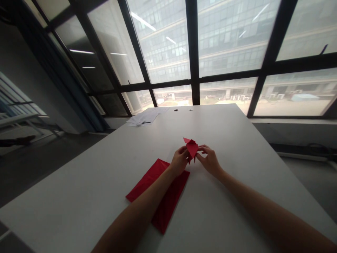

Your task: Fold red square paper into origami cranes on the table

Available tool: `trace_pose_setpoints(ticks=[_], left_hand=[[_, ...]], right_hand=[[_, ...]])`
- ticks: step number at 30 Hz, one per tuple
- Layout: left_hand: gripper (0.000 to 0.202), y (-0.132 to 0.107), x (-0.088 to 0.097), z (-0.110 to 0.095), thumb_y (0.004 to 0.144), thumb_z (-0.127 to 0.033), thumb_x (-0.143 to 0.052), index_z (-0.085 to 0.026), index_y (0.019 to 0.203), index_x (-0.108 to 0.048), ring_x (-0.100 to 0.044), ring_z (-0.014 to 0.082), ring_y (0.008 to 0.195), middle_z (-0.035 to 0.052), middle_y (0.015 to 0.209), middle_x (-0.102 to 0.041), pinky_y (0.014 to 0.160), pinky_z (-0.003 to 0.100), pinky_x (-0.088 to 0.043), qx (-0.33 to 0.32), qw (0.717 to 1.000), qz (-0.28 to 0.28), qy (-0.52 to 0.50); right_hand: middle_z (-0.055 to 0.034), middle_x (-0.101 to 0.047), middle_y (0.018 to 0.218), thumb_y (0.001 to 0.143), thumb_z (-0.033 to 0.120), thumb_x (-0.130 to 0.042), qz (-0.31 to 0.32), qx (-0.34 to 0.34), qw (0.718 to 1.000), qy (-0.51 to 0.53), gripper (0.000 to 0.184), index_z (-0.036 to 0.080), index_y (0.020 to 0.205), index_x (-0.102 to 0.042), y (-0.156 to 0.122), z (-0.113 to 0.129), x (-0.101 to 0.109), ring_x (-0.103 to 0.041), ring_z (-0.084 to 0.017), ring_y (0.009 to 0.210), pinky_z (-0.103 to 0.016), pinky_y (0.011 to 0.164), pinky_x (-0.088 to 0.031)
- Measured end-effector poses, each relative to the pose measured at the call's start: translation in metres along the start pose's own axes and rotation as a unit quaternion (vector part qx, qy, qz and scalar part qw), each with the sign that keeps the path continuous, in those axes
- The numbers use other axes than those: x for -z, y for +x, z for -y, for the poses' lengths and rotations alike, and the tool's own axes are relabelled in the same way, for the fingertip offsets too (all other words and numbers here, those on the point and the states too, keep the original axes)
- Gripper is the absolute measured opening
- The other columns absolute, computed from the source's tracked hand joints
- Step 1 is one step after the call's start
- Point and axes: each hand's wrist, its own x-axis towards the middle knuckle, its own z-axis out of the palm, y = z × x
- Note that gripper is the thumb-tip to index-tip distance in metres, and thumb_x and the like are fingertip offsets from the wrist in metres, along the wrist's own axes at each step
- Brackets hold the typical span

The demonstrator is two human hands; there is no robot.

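Note:
A small folded red paper figure (192,147), with pointed flaps, is held just above the white table (216,130). My left hand (180,162) grips its left side, the fingers closed on the paper and partly hidden behind it. On the other side, my right hand (210,159) pinches the figure's right edge between thumb and fingers. Beneath my left forearm lies a larger flat red paper (154,174) with crease lines, partly covered by the arm.
Several white paper sheets (147,116) with a dark pen (146,122) lie at the table's far left. Two small holes, one of them a dark cable hole (176,110), are near the far edge. Large windows (163,52) stand beyond, and a blue curtain (63,77) hangs left.

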Motion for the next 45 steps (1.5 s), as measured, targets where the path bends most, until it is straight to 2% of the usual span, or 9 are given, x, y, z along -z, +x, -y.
trace_pose_setpoints(ticks=[5, 8, 14, 24, 27, 30, 33, 38, 45], left_hand=[[0.037, -0.003, -0.003, -0.001, 0.069, -0.038, -0.085, -0.014, 0.092, -0.067, -0.060, 0.0100, 0.064, 0.0028, 0.079, -0.066, 0.062, 0.024, -0.046, 0.011, 1.000, -0.004, 0.000], [0.041, -0.005, -0.005, -0.002, 0.071, -0.032, -0.083, -0.015, 0.105, -0.068, -0.062, 0.0121, 0.068, 0.0039, 0.084, -0.068, 0.065, 0.026, -0.048, 0.008, 1.000, 0.007, 0.016], [0.052, -0.011, -0.013, -0.007, 0.072, -0.020, -0.074, -0.017, 0.123, -0.065, -0.066, 0.0183, 0.083, 0.0063, 0.094, -0.070, 0.077, 0.031, -0.051, 0.042, 0.996, 0.069, 0.040], [0.041, -0.009, -0.007, -0.001, 0.077, -0.033, -0.079, -0.014, 0.112, -0.069, -0.068, 0.0214, 0.095, 0.0113, 0.107, -0.072, 0.086, 0.032, -0.051, 0.010, 0.995, 0.080, 0.051], [0.039, -0.009, -0.007, -0.002, 0.075, -0.034, -0.081, -0.012, 0.106, -0.072, -0.069, 0.0211, 0.090, 0.0111, 0.103, -0.074, 0.084, 0.032, -0.052, 0.007, 0.997, 0.049, 0.055], [0.042, -0.009, -0.008, -0.003, 0.074, -0.034, -0.082, -0.013, 0.108, -0.069, -0.069, 0.0180, 0.081, 0.0090, 0.096, -0.074, 0.076, 0.029, -0.054, -0.005, 0.998, 0.022, 0.063], [0.049, -0.009, -0.009, -0.003, 0.075, -0.035, -0.081, -0.018, 0.116, -0.062, -0.068, 0.0152, 0.072, 0.0043, 0.089, -0.071, 0.068, 0.027, -0.054, -0.056, 0.993, -0.005, 0.104], [0.024, -0.012, -0.015, -0.003, 0.080, -0.036, -0.075, -0.018, 0.094, -0.071, -0.067, 0.0171, 0.080, 0.0078, 0.098, -0.069, 0.073, 0.029, -0.056, -0.173, 0.946, -0.016, 0.272], [0.021, -0.017, -0.016, -0.004, 0.078, -0.031, -0.077, -0.018, 0.094, -0.074, -0.070, 0.0198, 0.076, 0.0078, 0.091, -0.072, 0.071, 0.032, -0.058, -0.198, 0.920, -0.041, 0.337]], right_hand=[[-0.0091, -0.066, 0.112, 0.081, 0.022, -0.064, -0.077, 0.111, 0.986, -0.095, 0.039, 0.023, 0.119, -0.063, -0.004, 0.011, 0.000, -0.061, -0.024, 0.097, -0.040, 0.081, -0.050], [-0.0083, -0.065, 0.113, 0.082, 0.028, -0.067, -0.065, 0.150, 0.982, -0.089, 0.022, 0.025, 0.103, -0.070, -0.002, 0.014, 0.003, -0.058, -0.025, 0.106, -0.043, 0.092, -0.048], [-0.0041, -0.070, 0.078, 0.086, 0.044, -0.064, -0.075, -0.015, 0.993, 0.085, 0.027, 0.018, 0.086, -0.071, 0.004, 0.000, 0.002, -0.061, -0.020, 0.071, -0.033, 0.066, -0.051], [-0.0056, -0.070, 0.081, 0.078, 0.045, -0.073, -0.073, -0.035, 0.994, 0.070, 0.029, 0.018, 0.087, -0.070, 0.003, 0.003, 0.000, -0.062, -0.019, 0.073, -0.031, 0.064, -0.050], [-0.0073, -0.072, 0.097, 0.077, 0.049, -0.073, -0.073, -0.086, 0.989, 0.099, 0.041, 0.020, 0.105, -0.068, 0.003, 0.002, -0.001, -0.065, -0.020, 0.081, -0.030, 0.065, -0.051], [-0.0054, -0.073, 0.088, 0.078, 0.054, -0.070, -0.018, -0.145, 0.980, 0.137, 0.039, 0.019, 0.097, -0.071, 0.003, 0.001, -0.001, -0.064, -0.017, 0.072, -0.028, 0.061, -0.050], [-0.0026, -0.068, 0.069, 0.075, 0.054, -0.073, -0.012, -0.137, 0.980, 0.141, 0.037, 0.017, 0.077, -0.072, 0.002, 0.000, -0.001, -0.057, -0.014, 0.059, -0.027, 0.056, -0.046], [-0.0029, -0.068, 0.069, 0.074, 0.056, -0.072, -0.081, -0.129, 0.979, 0.137, 0.039, 0.017, 0.078, -0.071, 0.005, 0.000, 0.001, -0.056, -0.013, 0.056, -0.027, 0.052, -0.046], [-0.0034, -0.069, 0.072, 0.077, 0.054, -0.071, -0.075, -0.083, 0.987, 0.119, 0.037, 0.017, 0.082, -0.071, 0.004, -0.003, 0.001, -0.060, -0.016, 0.061, -0.029, 0.056, -0.050]])
